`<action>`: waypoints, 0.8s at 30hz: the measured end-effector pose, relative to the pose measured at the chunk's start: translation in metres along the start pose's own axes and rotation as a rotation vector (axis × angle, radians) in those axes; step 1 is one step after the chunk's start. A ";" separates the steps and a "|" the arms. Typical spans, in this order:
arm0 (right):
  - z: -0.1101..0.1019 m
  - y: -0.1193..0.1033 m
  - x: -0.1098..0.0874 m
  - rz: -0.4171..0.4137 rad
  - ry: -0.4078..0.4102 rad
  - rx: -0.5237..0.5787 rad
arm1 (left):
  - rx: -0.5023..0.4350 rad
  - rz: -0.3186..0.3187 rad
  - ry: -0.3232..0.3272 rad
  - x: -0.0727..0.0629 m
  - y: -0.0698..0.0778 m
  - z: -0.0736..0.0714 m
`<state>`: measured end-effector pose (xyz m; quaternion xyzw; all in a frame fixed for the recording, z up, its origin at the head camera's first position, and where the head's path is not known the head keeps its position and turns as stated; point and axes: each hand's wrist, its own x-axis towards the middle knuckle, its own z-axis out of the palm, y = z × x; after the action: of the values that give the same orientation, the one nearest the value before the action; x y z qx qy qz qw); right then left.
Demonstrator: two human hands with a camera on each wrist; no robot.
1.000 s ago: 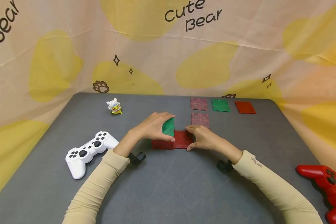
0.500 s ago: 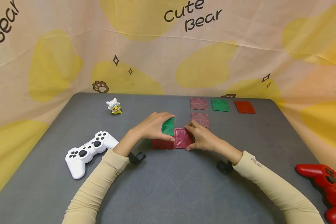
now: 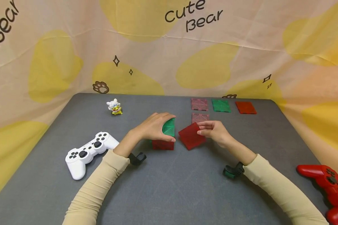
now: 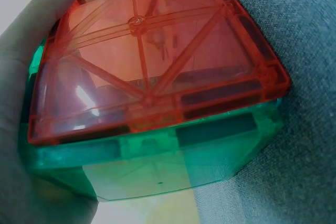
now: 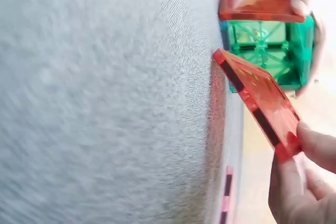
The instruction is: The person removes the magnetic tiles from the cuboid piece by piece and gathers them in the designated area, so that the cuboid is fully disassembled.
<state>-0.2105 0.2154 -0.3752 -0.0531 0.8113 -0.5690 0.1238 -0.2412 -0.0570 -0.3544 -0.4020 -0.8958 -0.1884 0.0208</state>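
Left hand (image 3: 155,126), gripping box (image 3: 169,127), frame centre: best held steady, under light pressure. Right hand (image 3: 216,132), pinching tile (image 3: 191,136) near one corner, just right of centre: tile best turned square to the box. Tile: square, translucent red, tilted, rim partly dark.

The tilted tile (image 3: 191,137) is translucent red; the box (image 4: 157,85) green and red; the backdrop (image 3: 152,56) pale peach, blotched yellow.

five loose tiles (image 3: 190,137), two controllers (image 3: 90,149), one figurine (image 3: 115,107)
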 end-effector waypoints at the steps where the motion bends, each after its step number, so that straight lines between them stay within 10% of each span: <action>1: -0.003 0.002 -0.001 0.013 0.016 0.047 | -0.001 0.000 0.000 0.000 0.000 0.000; 14: -0.061 0.019 -0.005 -0.028 0.281 0.528 | -0.006 -0.012 -0.009 -0.001 0.001 0.000; 24: -0.114 0.044 -0.005 0.081 0.375 0.532 | 0.000 -0.013 -0.020 0.000 0.002 -0.001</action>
<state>-0.2329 0.3353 -0.3786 0.1191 0.6441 -0.7556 0.0041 -0.2399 -0.0561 -0.3527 -0.3982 -0.8984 -0.1847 0.0107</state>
